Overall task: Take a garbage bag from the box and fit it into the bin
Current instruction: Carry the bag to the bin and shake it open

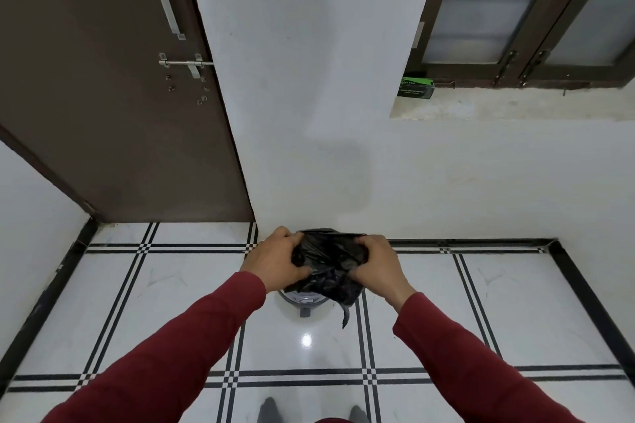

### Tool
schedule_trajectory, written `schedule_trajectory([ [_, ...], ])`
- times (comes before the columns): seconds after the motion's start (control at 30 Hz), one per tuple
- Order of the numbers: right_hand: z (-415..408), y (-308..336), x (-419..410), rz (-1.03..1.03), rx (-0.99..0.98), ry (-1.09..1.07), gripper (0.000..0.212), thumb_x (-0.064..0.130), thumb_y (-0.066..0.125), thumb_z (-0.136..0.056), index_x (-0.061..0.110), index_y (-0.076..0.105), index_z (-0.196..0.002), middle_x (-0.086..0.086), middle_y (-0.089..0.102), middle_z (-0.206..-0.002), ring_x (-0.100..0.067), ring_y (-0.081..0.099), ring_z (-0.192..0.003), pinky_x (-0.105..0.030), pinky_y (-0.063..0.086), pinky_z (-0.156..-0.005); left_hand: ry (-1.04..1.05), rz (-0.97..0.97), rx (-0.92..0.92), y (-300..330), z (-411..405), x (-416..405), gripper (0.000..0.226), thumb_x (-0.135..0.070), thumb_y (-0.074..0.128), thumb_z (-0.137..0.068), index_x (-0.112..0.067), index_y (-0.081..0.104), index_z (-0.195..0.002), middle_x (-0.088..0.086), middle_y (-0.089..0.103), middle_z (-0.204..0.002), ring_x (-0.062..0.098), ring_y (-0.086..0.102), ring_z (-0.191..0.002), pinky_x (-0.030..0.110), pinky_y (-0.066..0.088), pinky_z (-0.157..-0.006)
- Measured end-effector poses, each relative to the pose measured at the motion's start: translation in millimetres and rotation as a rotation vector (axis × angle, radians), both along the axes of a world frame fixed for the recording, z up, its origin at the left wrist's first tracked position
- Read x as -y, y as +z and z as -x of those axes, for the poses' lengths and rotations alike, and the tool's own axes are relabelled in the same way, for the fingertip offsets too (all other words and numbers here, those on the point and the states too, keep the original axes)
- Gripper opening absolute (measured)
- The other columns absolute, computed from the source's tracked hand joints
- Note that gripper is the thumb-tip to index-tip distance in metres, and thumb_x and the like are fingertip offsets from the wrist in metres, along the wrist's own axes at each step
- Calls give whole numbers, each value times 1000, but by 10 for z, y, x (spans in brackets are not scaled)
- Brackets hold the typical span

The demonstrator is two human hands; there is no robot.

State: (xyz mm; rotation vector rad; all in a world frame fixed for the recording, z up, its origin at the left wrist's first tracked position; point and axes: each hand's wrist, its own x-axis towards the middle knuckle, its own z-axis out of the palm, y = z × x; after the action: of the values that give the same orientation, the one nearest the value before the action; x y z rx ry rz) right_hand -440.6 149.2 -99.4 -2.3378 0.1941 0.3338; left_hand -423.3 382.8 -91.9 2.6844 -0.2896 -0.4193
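A crumpled black garbage bag (326,264) is held between both hands, right above a small grey bin (302,301) that stands on the tiled floor against the white wall. My left hand (275,261) grips the bag's left side and my right hand (374,268) grips its right side. The bag hides most of the bin; only the bin's near rim and its foot pedal show below. A loose corner of the bag hangs down on the right. The green-and-black box of garbage bags (415,87) lies on the window ledge, up and to the right.
A brown door (113,96) with a bolt and handle stands at the left. A dark-framed window (536,10) sits above the concrete ledge (515,106). White floor tiles with black stripes spread around the bin. My feet show at the bottom edge.
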Motion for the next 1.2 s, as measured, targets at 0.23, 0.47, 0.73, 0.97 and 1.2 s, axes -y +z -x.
schedule_trajectory([
  [0.23, 44, -107, -83, 122, 27, -26, 63, 1, 70, -73, 13, 58, -135, -6, 53, -129, -22, 56, -118, -14, 36, -86, 12, 20, 134, -158, -34, -153, 51, 2, 67, -85, -28, 75, -125, -3, 59, -129, 22, 54, -118, 35, 50, -100],
  [0.47, -116, -177, -418, 28, 26, -44, 51, 16, 87, -69, 15, 69, -117, 0, 51, -114, -16, 56, -100, -2, 36, -68, 147, 68, -40, -251, -42, -434, 103, -27, 83, -73, -20, 25, -158, 8, 31, -150, 38, 62, -113, 45, 55, -98],
  [0.73, -341, -154, -797, 74, 210, -58, 26, 9, 71, -81, 17, 64, -105, -2, 61, -99, -20, 56, -86, -25, 35, -72, 160, -42, -12, -202, -307, -789, 75, -26, 75, -79, -27, 47, -148, 6, 49, -130, 31, 63, -113, 42, 57, -90],
  [0.97, -468, -40, -991, -29, 270, -27, 43, -2, 50, -76, 36, 51, -97, 14, 62, -82, -10, 58, -75, -30, 41, -66, 136, -138, -49, -153, -472, -869, 101, -18, 77, -69, -15, 24, -155, 11, 39, -137, 36, 65, -102, 38, 55, -76],
  [1.2, -707, -114, -1041, -98, 166, -78, 39, 2, 57, -80, 38, 70, -74, 7, 72, -86, 1, 63, -71, -3, 44, -60, 100, -116, -85, -196, -598, -969, 101, -18, 77, -70, -15, 23, -156, 9, 37, -140, 34, 65, -105, 36, 55, -77],
])
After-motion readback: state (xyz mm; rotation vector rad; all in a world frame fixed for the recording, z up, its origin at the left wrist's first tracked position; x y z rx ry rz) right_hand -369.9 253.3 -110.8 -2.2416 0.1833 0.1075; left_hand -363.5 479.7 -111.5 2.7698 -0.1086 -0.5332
